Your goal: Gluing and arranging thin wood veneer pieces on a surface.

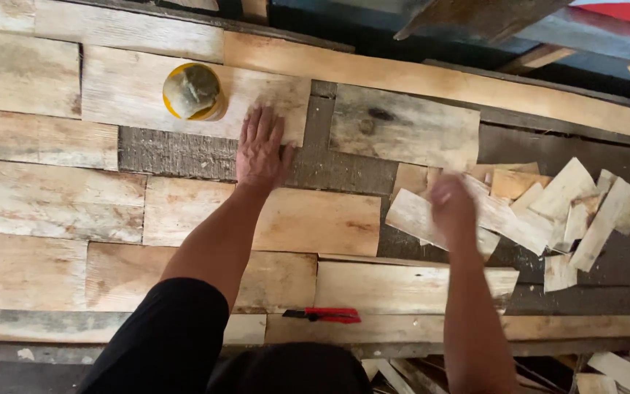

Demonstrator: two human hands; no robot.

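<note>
Near edge: a red utility knife (324,314) lies flat on a pale board at the front of the desk (592,157), between the two forearms and touched by neither.
Left sleeve: a black sleeve (162,339) covers the upper part of the left arm; the forearm is bare.
Left hand: the left hand (260,149) lies palm down, fingers (255,124) spread open and flat, gripping nothing. It presses on the near right part of a pale plank (125,91) and overlaps the dark weathered plank (176,153) below it.
Right hand: the right hand (452,208) is blurred; it is over a pale wood offcut (411,215) at the left margin of the scrap pile. Whether its fingers are closed on the offcut cannot be told.
Scrap pile: thin pale wood offcuts (563,208) lie overlapping in a loose heap to the right of the right hand, on the dark part of the desk.
Yellow container: a round yellow container (192,91) stands on the pale plank, just beside the left fingertips, apart from them.
Plank field: mixed pale and grey boards (38,201) lie edge to edge in rows across the desk, from the left margin to the scrap pile.
Grey plank: a grey knotted plank (402,128) lies between the two hands, beyond them.
Obstructions: the yellow container stands directly beyond the left hand; the scrap pile crowds the right hand's far side.
Below the desk: loose wood strips (621,368) lie at lower right.
</note>
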